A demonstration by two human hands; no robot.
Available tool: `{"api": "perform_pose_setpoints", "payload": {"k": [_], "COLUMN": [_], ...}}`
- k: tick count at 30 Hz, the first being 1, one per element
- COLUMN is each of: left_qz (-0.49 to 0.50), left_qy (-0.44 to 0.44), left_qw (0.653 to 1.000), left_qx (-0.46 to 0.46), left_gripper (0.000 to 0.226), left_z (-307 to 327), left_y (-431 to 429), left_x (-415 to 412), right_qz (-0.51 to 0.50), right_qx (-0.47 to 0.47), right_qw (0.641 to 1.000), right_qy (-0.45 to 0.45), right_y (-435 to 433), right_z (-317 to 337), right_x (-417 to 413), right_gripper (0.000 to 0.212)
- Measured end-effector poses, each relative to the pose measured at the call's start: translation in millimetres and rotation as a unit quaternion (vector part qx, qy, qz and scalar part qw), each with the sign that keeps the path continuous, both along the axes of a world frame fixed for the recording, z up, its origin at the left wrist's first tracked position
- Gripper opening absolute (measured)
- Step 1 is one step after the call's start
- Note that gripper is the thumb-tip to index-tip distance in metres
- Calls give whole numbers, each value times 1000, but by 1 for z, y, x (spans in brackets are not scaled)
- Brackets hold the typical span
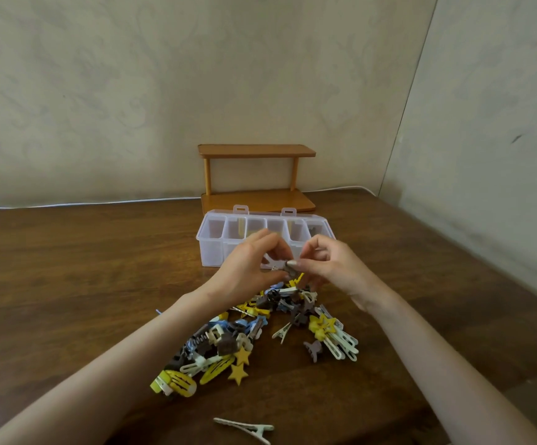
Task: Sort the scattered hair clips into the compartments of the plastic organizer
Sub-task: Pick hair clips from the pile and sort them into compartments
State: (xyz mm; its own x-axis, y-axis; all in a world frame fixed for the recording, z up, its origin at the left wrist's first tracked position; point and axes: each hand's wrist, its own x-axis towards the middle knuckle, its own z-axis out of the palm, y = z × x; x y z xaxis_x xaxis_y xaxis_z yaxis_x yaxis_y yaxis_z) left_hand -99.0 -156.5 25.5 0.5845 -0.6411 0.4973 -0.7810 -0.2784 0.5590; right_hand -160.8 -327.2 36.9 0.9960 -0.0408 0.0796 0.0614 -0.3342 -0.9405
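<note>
Nearest the camera, one pale cream toothed alligator clip (pixel 244 429) lies alone on the dark brown wood-grain table (pixel 68 268), apart from the rest. Beyond it spreads one loose heap of scattered hair clips (pixel 215 345) in yellow, brown, blue and cream, too tangled to count in full. At the heap's near edge, two flat yellow star clips (pixel 238 374) sit touching each other, and one small brown claw clip (pixel 313 350) rests just to the right of the heap. Two bare forearms reach in over the heap. Above its far end the left hand (pixel 247 271) and the right hand (pixel 328 264) meet, and both pinch one small grey-brown hair clip (pixel 288 264) between curled fingertips, holding it off the table and just in front of the organizer. The clear plastic organizer box (pixel 215 248) stands open behind the hands, showing one row of six compartments. Pale yellowish shapes show in some of them, but what they are cannot be told. Two latch tabs stick up at its far edge. Behind it, one orange-brown wooden two-tier shelf (pixel 257 175) with two posts stands against the wall. One white cable (pixel 100 202) runs along the table's far edge, below a pale mottled wall (pixel 132 91) that meets a second wall at a corner on the right
</note>
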Motion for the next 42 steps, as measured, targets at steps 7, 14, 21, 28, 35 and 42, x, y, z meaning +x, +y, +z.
{"api": "perform_pose_setpoints", "payload": {"k": [7,14,21,28,35,42], "left_qz": [5,7,21,14,15,18], "left_qy": [49,49,50,47,47,45], "left_qw": [999,999,999,999,999,999], "left_qx": [-6,13,9,16,10,13], "left_gripper": [19,5,3,4,3,3], "left_z": [0,2,4,4,5,4], "left_y": [0,2,5,5,6,5], "left_x": [-2,0,2,3,3,3], "right_qz": [-124,-261,-222,-217,-229,-188], "right_qx": [21,-208,-398,-449,-417,-447], "right_qw": [989,934,887,863,876,873], "right_qy": [-76,-126,-80,-79,-73,-48], "right_y": [-19,-57,-54,-58,-62,-65], "right_z": [5,15,10,2,1,1], "right_x": [8,55,83,87,80,80], "right_gripper": [17,11,3,19,43,47]}}
